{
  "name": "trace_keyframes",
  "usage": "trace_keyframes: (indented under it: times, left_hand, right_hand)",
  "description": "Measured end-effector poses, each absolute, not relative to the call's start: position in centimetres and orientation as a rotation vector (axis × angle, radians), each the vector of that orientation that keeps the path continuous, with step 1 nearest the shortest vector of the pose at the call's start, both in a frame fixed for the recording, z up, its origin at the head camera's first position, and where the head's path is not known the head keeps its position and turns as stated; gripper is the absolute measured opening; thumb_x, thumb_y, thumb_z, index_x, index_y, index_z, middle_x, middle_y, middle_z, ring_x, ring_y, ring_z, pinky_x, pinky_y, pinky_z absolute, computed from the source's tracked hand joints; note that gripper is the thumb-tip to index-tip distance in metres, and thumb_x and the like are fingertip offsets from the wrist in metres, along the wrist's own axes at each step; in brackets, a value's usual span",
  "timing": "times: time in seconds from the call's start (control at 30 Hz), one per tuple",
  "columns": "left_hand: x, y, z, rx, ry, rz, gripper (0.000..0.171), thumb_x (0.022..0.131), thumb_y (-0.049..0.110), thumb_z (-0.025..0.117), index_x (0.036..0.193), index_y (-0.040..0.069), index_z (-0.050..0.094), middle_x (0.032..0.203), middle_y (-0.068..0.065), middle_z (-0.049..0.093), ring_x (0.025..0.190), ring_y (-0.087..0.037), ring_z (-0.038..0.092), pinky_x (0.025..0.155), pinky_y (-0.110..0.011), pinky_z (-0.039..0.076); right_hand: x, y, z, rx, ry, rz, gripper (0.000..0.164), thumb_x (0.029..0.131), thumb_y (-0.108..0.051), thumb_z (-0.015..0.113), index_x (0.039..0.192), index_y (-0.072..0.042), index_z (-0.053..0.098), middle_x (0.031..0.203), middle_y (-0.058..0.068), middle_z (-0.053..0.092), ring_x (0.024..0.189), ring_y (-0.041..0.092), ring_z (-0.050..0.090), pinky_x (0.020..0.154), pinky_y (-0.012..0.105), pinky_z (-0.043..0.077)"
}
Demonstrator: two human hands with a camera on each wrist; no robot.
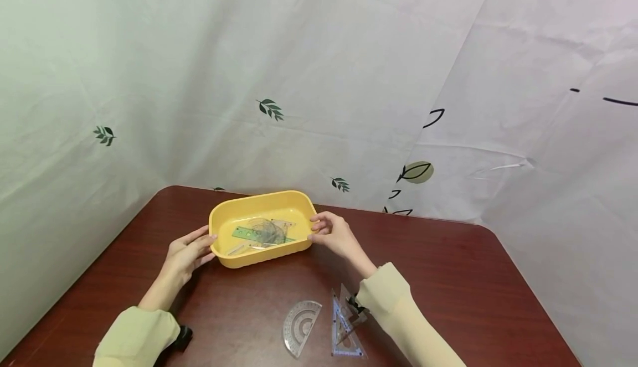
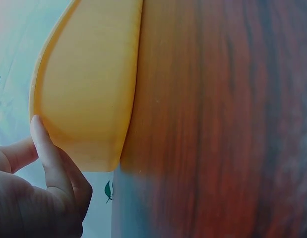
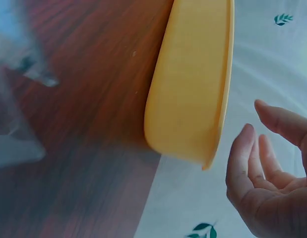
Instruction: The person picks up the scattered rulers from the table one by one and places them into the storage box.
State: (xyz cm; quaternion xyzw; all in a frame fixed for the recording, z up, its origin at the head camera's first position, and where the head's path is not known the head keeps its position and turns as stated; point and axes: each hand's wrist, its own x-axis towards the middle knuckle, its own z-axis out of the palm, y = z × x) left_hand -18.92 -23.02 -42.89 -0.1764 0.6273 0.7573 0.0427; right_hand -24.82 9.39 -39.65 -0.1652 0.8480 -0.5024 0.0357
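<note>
A shallow yellow plastic bin (image 1: 264, 256) stands near the table's far edge. Inside lie a green ruler (image 1: 244, 232), a clear round drawing tool (image 1: 271, 228) and several clear pieces. My left hand (image 1: 184, 253) pinches the bin's left end, a fingertip at the rim in the left wrist view. At the opposite end is my right hand (image 1: 336, 234), fingers loosely bent; the right wrist view shows a gap between them and the bin (image 3: 188, 89). Closer to me lie a clear protractor (image 1: 299, 322) and a blue-edged set square (image 1: 344, 334).
A second clear set square (image 1: 358, 316) lies partly under my right wrist. The dark red table (image 1: 448, 278) has rounded far corners. Behind it hangs a white cloth (image 1: 319, 79) printed with leaves.
</note>
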Motion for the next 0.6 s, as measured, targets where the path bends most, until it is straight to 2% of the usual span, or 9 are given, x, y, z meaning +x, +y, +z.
trace_keyframes:
  times: [0.17, 0.4, 0.6]
  left_hand:
    - [-19.0, -23.1, -42.9, -0.538, 1.912, 2.322, 0.073, 0.093, 0.014, 0.064, 0.152, 0.003, 0.022, 0.076, 0.019, 0.067, 0.07, 0.002, 0.065, 0.064, -0.016, 0.058]
    - [-19.0, -23.1, -43.0, -0.539, 1.913, 2.325, 0.074, 0.092, 0.015, 0.065, 0.152, 0.003, 0.023, 0.076, 0.019, 0.067, 0.07, 0.002, 0.065, 0.064, -0.016, 0.058]
    - [-19.1, -23.2, -43.1, -0.537, 1.914, 2.325, 0.074, 0.092, 0.015, 0.066, 0.151, 0.003, 0.024, 0.076, 0.019, 0.068, 0.07, 0.001, 0.066, 0.064, -0.016, 0.058]
  right_hand:
    - [-23.7, 11.2, -39.9, -0.498, 2.634, -1.438, 0.036, 0.076, -0.003, 0.079, 0.109, 0.0, 0.065, 0.093, 0.014, 0.069, 0.079, 0.021, 0.065, 0.064, 0.021, 0.053]
    - [-22.2, 13.4, -40.4, -0.529, 2.704, -1.301, 0.038, 0.074, -0.006, 0.082, 0.108, -0.001, 0.066, 0.094, 0.016, 0.068, 0.074, 0.012, 0.062, 0.061, 0.02, 0.05]
    - [-20.4, 15.1, -40.8, -0.542, 2.701, -1.224, 0.041, 0.07, -0.007, 0.084, 0.107, 0.0, 0.066, 0.09, 0.015, 0.068, 0.071, 0.01, 0.06, 0.059, 0.018, 0.05]
